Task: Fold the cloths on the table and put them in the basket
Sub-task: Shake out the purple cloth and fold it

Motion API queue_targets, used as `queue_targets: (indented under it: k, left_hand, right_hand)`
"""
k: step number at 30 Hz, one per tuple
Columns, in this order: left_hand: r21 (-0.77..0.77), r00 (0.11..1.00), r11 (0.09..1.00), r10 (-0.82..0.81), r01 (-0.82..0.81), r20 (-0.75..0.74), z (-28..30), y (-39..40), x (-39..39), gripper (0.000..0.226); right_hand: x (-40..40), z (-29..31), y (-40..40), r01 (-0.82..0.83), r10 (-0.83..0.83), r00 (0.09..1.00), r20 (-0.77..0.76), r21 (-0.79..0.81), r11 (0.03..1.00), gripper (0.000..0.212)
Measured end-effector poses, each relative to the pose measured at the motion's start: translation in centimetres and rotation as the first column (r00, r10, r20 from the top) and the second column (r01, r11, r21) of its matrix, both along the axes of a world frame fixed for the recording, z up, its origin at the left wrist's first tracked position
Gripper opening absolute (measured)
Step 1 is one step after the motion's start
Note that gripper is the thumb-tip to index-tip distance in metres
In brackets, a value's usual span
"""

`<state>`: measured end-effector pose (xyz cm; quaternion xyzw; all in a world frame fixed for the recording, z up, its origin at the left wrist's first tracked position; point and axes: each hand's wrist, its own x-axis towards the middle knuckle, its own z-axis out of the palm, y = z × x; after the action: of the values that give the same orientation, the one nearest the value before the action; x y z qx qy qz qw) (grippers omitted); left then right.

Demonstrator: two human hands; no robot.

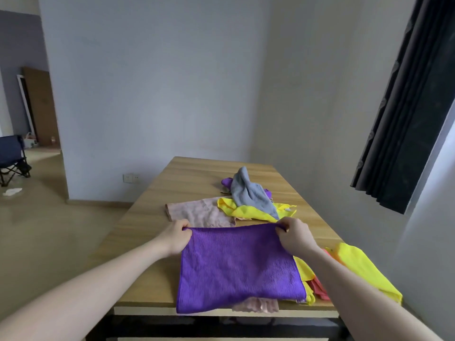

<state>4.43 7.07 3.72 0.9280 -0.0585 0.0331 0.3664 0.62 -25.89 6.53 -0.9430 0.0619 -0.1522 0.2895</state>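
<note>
Purple microfibre, a purple cloth [236, 267], is stretched between both hands over the near part of the wooden table [152, 217]. The left hand [176, 238] pinches its far left corner and the right hand [295, 238] pinches its far right corner, fingers curled round the hem. Its near edge hangs just past the table's front edge. Under it, a pink cloth [256, 306] peeks out below the hem, mostly hidden. Beneath the right forearm lie yellow and coral cloths [311, 283], partly covered, so their number and folds cannot be told; another yellow cloth [364, 267] drapes over something unseen at the right. Beyond the hands rest a flat pink towel [199, 212] and a heap: grey cloth [248, 193] over a crumpled yellow cloth [246, 210] and purple scraps [227, 181]. No basket can be made out.
</note>
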Motion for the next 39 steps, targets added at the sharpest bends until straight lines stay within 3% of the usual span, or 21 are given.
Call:
queue_targets:
  k: [5, 12, 18, 21, 25, 32, 35, 39]
  left_hand:
    - [-0.008, 0.994, 0.995, 0.101, -0.101, 0.034, -2.7, -0.6, 1.5, 0.027]
    - [0.003, 0.990, 0.995, 0.095, -0.096, 0.107, -5.8, -0.5, 1.3, 0.022]
    - [-0.007, 0.976, 0.996, 0.091, -0.092, 0.200, -6.7, -0.5, 1.7, 0.009]
    - [-0.012, 0.981, 0.998, 0.065, -0.064, 0.180, -7.0, -0.4, 1.7, 0.004]
    - [0.056, 0.985, 0.997, 0.037, -0.047, 0.171, -6.8, -0.6, 1.0, 0.014]
    - [0.144, 0.990, 0.990, -0.017, -0.004, 0.139, -6.6, -0.8, 0.6, 0.010]
    - [0.151, 0.985, 0.989, -0.017, -0.009, 0.169, -6.5, -0.8, 0.5, 0.017]
    - [0.118, 0.981, 0.993, -0.037, 0.015, 0.190, -6.4, -1.1, 0.2, 0.009]
  right_hand:
    - [0.7, -2.5, 0.7, 0.067, -0.067, 0.998, -0.007, 0.018, 0.998, 0.019]
    - [1.2, -5.5, -0.1, 0.103, -0.102, 0.994, -0.025, 0.025, 0.994, 0.020]
    - [1.1, -7.4, 0.2, 0.124, -0.126, 0.989, 0.082, 0.020, 0.992, 0.022]
    - [1.6, -7.8, 0.1, 0.122, -0.121, 0.992, 0.042, -0.009, 0.993, 0.030]
    - [2.0, -7.8, 0.1, 0.121, -0.125, 0.990, -0.063, -0.060, 0.991, 0.043]
    - [2.3, -7.5, 0.1, 0.104, -0.115, 0.983, -0.142, -0.081, 0.991, 0.046]
    - [2.0, -7.8, 0.0, 0.121, -0.124, 0.987, -0.106, -0.037, 0.992, 0.041]
    - [1.2, -8.3, -0.2, 0.094, -0.104, 0.993, 0.062, 0.142, 0.985, 0.019]
